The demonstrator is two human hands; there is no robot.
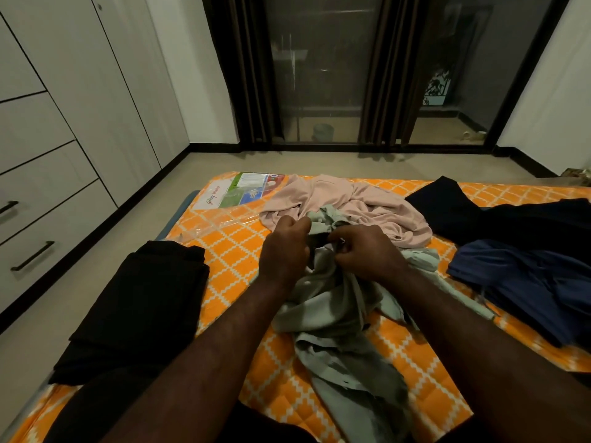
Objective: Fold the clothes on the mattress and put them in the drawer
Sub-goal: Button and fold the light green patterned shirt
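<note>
Orange-patterned mattress [243, 260], dim room; drawers [48, 244] at left. Green shirt [335, 314] crumpled mid-mattress. Left hand [284, 247] and right hand [361, 251] both clutch its upper end. Judgement: lift, shake flat, square seams before folding; keep clear of pink garment [345, 203].

white wardrobe [96, 91], beige floor [134, 238], dark glass doors [323, 75]

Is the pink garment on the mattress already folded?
No, the pink garment lies crumpled in a loose heap on the orange mattress.
</note>
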